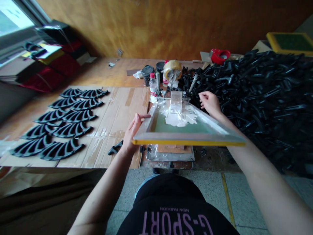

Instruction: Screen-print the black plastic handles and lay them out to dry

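A screen-printing frame (188,139) with a yellow front edge and green mesh is tilted up in front of me, white ink (179,118) pooled on the mesh near a clear squeegee (176,101). My left hand (133,130) grips the frame's left rail, fingers wrapped over its edge. My right hand (209,101) sits at the frame's far right corner next to the heap of black parts, fingers curled; I cannot make out what they hold. Under the frame lies a small brown platen (174,149).
Several black fin-shaped parts (61,125) lie in rows on taped cardboard (114,124) to the left. A huge heap of black plastic parts (264,98) fills the right. Bottles (153,88), tape rolls (171,69) and jars stand behind the frame. One loose black part (114,148) lies by my left wrist.
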`<state>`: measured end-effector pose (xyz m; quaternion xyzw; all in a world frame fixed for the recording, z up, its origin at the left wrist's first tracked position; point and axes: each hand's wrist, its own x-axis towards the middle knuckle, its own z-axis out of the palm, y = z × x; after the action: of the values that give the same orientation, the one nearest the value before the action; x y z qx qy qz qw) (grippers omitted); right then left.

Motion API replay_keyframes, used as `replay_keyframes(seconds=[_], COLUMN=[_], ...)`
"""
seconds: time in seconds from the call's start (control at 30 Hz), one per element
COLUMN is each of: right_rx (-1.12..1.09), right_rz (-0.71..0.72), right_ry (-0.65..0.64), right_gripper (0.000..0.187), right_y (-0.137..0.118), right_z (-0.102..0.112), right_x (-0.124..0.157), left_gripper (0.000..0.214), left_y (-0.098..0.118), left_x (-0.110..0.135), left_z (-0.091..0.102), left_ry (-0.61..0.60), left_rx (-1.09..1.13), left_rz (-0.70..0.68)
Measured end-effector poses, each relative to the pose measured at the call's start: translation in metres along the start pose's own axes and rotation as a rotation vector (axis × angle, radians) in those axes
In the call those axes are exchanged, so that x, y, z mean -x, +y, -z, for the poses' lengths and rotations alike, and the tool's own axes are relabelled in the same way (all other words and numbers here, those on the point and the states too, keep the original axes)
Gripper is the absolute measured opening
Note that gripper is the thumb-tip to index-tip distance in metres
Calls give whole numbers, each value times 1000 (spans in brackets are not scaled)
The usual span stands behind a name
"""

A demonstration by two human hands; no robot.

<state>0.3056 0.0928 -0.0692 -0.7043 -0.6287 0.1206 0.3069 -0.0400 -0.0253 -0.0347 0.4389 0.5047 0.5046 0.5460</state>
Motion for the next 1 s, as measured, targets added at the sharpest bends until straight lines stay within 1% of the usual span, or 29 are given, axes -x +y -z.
replay_keyframes(seconds=[0.03, 0.07, 0.1, 0.13, 0.17, 0.23, 0.27, 0.3, 0.33, 0.37, 0.4, 0.43, 0.47, 0.5, 0.53, 0.57, 0.6, 0.63, 0.67, 0.7, 0.73, 0.8, 0.83, 0.87, 0.9, 0.93, 1.0], right_rx=[-4, 8, 33, 65, 109, 240, 306, 360, 398, 418, 419, 404, 372, 325, 264, 197, 134, 84, 60, 64, 90, 172, 197, 210, 210, 207, 193], right_rz=[-87, -132, -132, -76, 19, 228, 301, 339, 339, 314, 281, 257, 261, 304, 389, 499, 606, 681, 697, 644, 542, 235, 129, 69, 20, -30, -60], right_ry=[-24, -89, -173, -275, -351, -411, -417, -427, -441, -449, -441, -412, -370, -330, -312, -320, -348, -380, -391, -364, -309, -110, -36, -17, -43, -87, -166], right_gripper=[43, 41, 41, 40, 40, 38, 34, 30, 26, 22, 21, 20, 20, 19, 18, 16, 14, 13, 12, 12, 14, 24, 33, 43, 51, 55, 59], right_y=[14, 25, 32, 35, 35, 26, 20, 13, 5, -3, -12, -22, -33, -45, -55, -64, -69, -69, -64, -53, -37, 6, 29, 51, 71, 88, 113], right_z=[-4, -11, -20, -32, -44, -66, -74, -80, -84, -86, -87, -88, -88, -88, -89, -89, -89, -88, -85, -80, -75, -62, -58, -56, -55, -57, -61], right_x=[6, 17, 32, 50, 69, 104, 117, 128, 136, 143, 149, 157, 166, 175, 184, 191, 193, 191, 183, 169, 151, 110, 90, 73, 59, 50, 40], left_gripper=[54, 54, 55, 57, 59, 61, 60, 60, 59, 60, 60, 61, 60, 58, 54, 48, 43, 39, 35, 32, 32, 34, 35, 37, 39, 42, 47], left_y=[10, 19, 27, 31, 33, 27, 19, 9, -5, -19, -34, -49, -62, -74, -85, -93, -101, -107, -113, -119, -124, -136, -142, -147, -152, -156, -161], left_x=[-9, -18, -28, -36, -41, -44, -39, -31, -19, -5, 10, 26, 40, 52, 62, 68, 71, 71, 70, 67, 65, 63, 64, 66, 68, 70, 68], left_z=[-5, -10, -15, -19, -22, -27, -29, -31, -34, -37, -41, -46, -50, -54, -55, -54, -47, -36, -19, 2, 28, 84, 111, 135, 154, 169, 185], left_ry=[0, -15, -36, -51, -46, 12, 47, 61, 33, -35, -120, -206, -251, -263, -231, -171, -104, -31, 51, 141, 232, 417, 497, 532, 548, 542, 502], left_rx=[27, 47, 59, 67, 74, 89, 96, 97, 89, 74, 58, 55, 83, 139, 212, 284, 335, 353, 333, 284, 209, 12, -118, -273, -420, -549, -725], left_rz=[-69, -116, -138, -142, -142, -152, -149, -117, -38, 85, 239, 396, 512, 586, 621, 635, 641, 641, 634, 613, 577, 520, 538, 569, 608, 647, 686])
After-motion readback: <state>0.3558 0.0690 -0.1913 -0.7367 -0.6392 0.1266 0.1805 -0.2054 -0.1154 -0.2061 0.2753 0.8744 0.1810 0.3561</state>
